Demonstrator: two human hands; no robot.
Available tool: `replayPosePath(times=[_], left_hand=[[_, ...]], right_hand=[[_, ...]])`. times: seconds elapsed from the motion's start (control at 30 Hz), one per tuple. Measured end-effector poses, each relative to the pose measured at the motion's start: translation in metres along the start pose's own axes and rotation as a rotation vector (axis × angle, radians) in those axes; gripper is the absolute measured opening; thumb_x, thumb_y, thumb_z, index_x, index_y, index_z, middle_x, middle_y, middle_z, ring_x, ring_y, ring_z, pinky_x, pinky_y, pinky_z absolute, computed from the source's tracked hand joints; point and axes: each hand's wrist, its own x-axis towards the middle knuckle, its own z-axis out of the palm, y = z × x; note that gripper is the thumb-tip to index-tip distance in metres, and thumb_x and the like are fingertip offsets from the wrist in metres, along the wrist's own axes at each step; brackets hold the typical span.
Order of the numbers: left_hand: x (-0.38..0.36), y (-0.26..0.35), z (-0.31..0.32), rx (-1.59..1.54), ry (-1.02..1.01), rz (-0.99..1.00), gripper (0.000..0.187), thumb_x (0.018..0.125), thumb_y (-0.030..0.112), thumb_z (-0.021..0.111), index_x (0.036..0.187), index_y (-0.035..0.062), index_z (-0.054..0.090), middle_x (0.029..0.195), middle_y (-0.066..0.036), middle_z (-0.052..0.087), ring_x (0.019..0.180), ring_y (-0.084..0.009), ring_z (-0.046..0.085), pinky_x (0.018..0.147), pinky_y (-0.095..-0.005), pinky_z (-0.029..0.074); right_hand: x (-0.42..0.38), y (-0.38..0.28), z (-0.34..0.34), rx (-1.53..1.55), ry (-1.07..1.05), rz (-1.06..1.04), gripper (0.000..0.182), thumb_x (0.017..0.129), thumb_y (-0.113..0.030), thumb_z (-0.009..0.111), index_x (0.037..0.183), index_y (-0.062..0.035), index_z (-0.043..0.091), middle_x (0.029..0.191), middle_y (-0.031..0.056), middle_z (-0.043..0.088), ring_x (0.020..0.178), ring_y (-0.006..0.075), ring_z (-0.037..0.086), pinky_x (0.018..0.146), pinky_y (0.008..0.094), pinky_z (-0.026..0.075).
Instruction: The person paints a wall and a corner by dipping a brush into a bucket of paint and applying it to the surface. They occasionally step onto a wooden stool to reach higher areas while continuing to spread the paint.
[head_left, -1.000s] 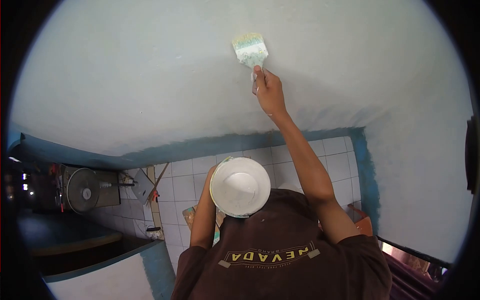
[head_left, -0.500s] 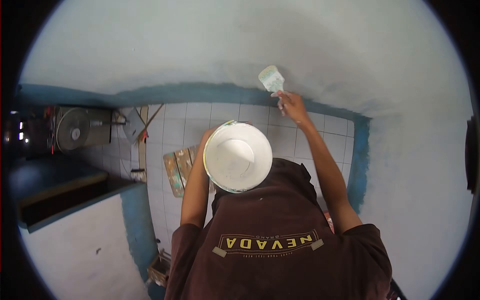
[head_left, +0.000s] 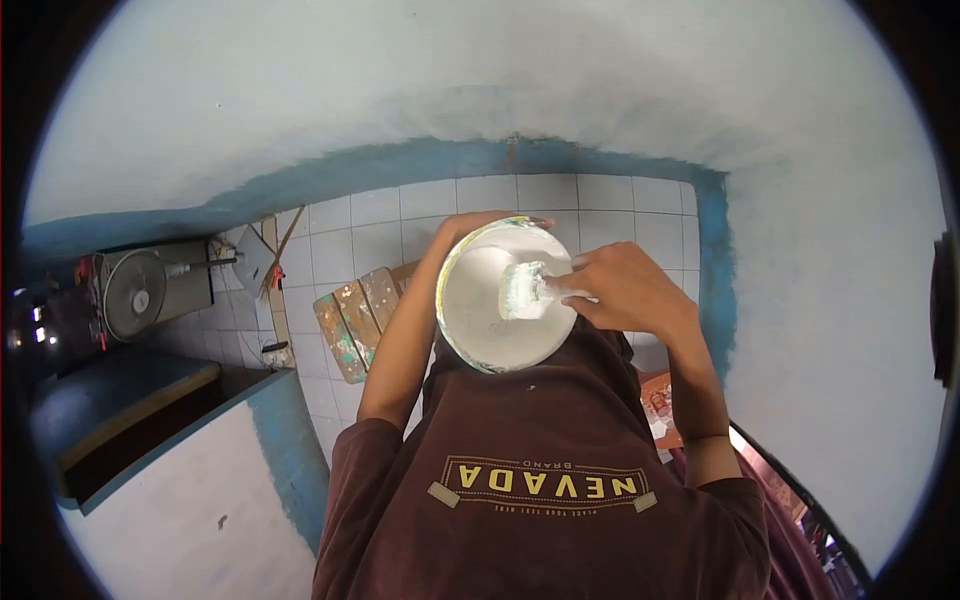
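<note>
A round white bucket (head_left: 470,325) with yellow and green paint on its rim is held in front of my chest. My left hand (head_left: 495,219) wraps around the bucket's far side, its fingers partly hidden behind the rim. In my right hand (head_left: 622,290) is a paintbrush (head_left: 524,290), gripped by its handle. The brush head, coated in white and pale green paint, is over the bucket's opening; whether it touches the inside I cannot tell.
Ahead stands a pale wall (head_left: 400,90) with a blue lower band (head_left: 420,160). A paint-spattered wooden stool (head_left: 360,315) is on the tiled floor (head_left: 485,192). At the left are a fan (head_left: 135,294) and a low partition (head_left: 200,500).
My right hand has brought the brush from near the wall down and back to the bucket. The bucket sits slightly further right in view, and the camera view has shifted.
</note>
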Motion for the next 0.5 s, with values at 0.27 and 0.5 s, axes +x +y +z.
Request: replayPosePath(times=[0.27,0.5], left_hand=[[-0.021,-0.057,0.029,0.081,0.005,0.586,0.025,0.093,0.008,0.061,0.115,0.0002,0.070,0.105,-0.007,0.072,0.090,-0.0114,0.067,0.079,-0.0277,0.056],[0.023,-0.088,0.038,0.054,-0.206,0.457,0.026,0.094,0.015,0.061,0.113,0.0006,0.070,0.104,-0.006,0.072,0.089,-0.0111,0.067,0.079,-0.0280,0.056]], right_hand=[[0.008,-0.041,0.052,-0.456,-0.058,0.125,0.008,0.072,-0.009,0.065,0.067,-0.0080,0.070,0.066,0.0142,0.066,0.065,0.0307,0.067,0.057,0.0422,0.050],[-0.004,-0.077,0.110,-0.476,-0.135,0.091,0.013,0.075,-0.010,0.062,0.065,-0.0084,0.070,0.065,0.0115,0.066,0.063,0.0260,0.067,0.056,0.0408,0.051]])
